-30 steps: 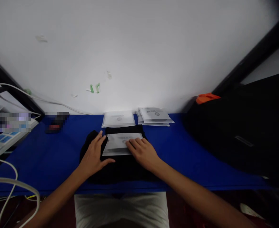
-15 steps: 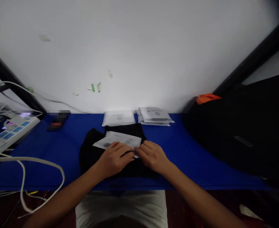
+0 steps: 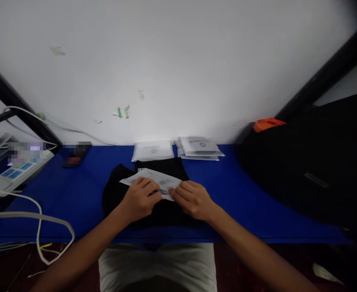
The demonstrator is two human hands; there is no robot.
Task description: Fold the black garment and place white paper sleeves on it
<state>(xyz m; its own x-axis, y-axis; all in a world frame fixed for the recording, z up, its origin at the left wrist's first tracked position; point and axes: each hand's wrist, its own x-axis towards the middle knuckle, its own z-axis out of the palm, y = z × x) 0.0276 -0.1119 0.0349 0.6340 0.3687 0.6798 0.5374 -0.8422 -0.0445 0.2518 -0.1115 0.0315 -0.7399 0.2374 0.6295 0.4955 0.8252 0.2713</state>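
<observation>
White packet (image 3: 162,179), one, its near edge pinched by left hand (image 3: 141,198) and right hand (image 3: 193,199) fingers, over black cloth (image 3: 114,190)

Observed: a blue bench (image 3: 233,194), extending beneath and to both sides of the left fingers (image 3: 154,198) and right fingers (image 3: 178,194). Found directly below the fingers: a rumpled black cloth (image 3: 163,215). Recorded just beyond the cloth: a flat white packet (image 3: 152,152); to its right, a packet stack (image 3: 201,147), unevenly aligned. Noted well left of the fingers: a dark object (image 3: 76,156), partly pixelated. Logged well right: a large black item (image 3: 303,162).
</observation>
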